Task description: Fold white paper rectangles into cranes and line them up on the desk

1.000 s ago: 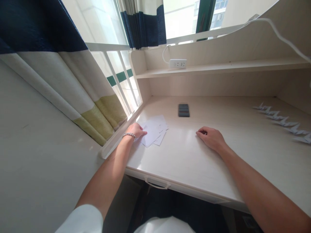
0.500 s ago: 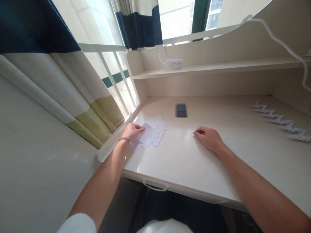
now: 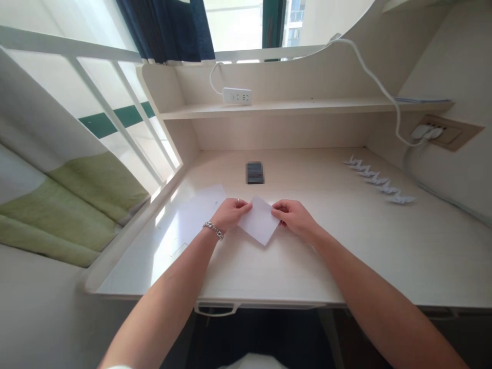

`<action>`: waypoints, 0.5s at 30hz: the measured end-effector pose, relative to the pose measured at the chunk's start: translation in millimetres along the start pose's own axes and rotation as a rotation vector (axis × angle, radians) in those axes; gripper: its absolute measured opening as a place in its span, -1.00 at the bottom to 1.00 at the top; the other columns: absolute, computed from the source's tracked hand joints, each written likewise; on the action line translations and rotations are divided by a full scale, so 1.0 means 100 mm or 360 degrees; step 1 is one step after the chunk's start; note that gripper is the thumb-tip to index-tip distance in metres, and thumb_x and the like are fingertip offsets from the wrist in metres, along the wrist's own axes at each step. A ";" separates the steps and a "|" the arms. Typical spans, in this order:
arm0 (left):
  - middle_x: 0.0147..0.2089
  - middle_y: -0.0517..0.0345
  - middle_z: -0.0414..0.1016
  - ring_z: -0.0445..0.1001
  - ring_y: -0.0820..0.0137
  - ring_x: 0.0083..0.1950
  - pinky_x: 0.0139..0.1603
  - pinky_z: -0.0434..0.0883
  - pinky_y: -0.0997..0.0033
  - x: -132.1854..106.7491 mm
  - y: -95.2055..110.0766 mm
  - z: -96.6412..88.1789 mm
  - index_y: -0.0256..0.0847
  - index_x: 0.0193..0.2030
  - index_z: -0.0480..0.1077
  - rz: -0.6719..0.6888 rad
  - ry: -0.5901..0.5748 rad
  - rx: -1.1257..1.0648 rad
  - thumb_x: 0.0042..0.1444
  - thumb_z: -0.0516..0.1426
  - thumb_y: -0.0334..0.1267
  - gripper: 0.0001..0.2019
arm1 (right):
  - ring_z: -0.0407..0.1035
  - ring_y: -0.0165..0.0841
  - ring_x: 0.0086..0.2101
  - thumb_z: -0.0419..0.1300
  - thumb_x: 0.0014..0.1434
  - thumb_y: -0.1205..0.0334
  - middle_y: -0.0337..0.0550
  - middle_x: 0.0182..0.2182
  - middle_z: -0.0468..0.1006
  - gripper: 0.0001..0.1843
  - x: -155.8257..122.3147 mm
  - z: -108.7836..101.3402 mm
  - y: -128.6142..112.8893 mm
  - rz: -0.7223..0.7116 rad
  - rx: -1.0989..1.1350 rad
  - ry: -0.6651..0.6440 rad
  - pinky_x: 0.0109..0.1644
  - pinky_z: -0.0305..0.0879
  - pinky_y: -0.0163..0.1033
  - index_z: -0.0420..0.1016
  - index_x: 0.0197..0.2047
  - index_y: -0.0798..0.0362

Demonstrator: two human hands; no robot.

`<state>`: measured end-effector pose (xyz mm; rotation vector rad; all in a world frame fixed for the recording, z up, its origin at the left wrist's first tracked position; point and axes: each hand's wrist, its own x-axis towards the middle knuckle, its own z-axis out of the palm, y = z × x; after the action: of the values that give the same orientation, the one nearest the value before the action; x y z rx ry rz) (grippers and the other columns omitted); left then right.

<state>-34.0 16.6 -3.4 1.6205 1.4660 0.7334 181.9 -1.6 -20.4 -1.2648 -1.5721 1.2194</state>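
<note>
A square sheet of white paper [image 3: 260, 221] is held with one corner pointing toward me, over the middle of the desk. My left hand [image 3: 231, 212] pinches its left corner between thumb and fingers. On the opposite corner, my right hand [image 3: 291, 215] is closed in the same kind of pinch. To the left, more white sheets [image 3: 198, 212] lie loosely spread, partly washed out by sunlight and partly behind my left hand. A row of several folded paper cranes [image 3: 378, 180] stands on the right side of the desk.
A dark, pixelated square [image 3: 254, 173] is at the back of the desk [image 3: 307, 277]. On the shelf [image 3: 284, 107] above sits a white power strip [image 3: 237, 96]. A white cable [image 3: 374, 77] hangs down to a wall socket [image 3: 449, 132] at right. Curtains [image 3: 73, 200] border the left.
My left hand has brought one sheet from the spread pile to the middle. My right hand has met it and closed on the other corner. The view has turned right.
</note>
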 end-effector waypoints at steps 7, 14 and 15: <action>-0.39 0.12 0.56 0.45 0.38 -0.39 -0.35 0.36 0.38 -0.05 -0.13 -0.10 -0.19 -0.34 0.48 0.0030 0.0392 0.0241 0.13 0.06 -0.03 -0.71 | 0.37 -0.40 -0.54 0.21 0.05 0.20 -0.18 -0.47 0.55 -0.88 0.04 -0.15 0.11 0.0239 0.0059 0.0195 -0.48 0.31 -0.31 0.51 -0.34 0.05; 0.07 -0.06 0.46 0.38 0.12 0.10 0.12 0.35 0.13 -0.34 0.05 0.39 -0.11 0.02 0.44 0.0753 0.0237 0.0741 -0.05 0.28 -0.02 -0.52 | 0.40 -0.37 -0.54 0.18 0.04 0.28 -0.14 -0.49 0.52 -0.85 0.02 -0.11 0.07 0.0446 0.0331 0.0356 -0.48 0.34 -0.29 0.44 -0.26 0.07; 0.08 -0.08 0.46 0.37 0.09 0.11 0.12 0.35 0.10 -0.36 0.06 0.46 -0.12 0.02 0.45 0.0777 0.0195 0.0844 -0.05 0.28 -0.05 -0.53 | 0.40 -0.37 -0.55 0.18 0.04 0.29 -0.16 -0.50 0.51 -0.83 0.01 -0.10 0.06 0.0467 0.0356 0.0368 -0.49 0.33 -0.29 0.43 -0.23 0.07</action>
<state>2.0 -27.2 -17.6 2.4314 1.4387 0.7536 192.5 1.9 -23.5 -1.4630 -1.0802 1.3324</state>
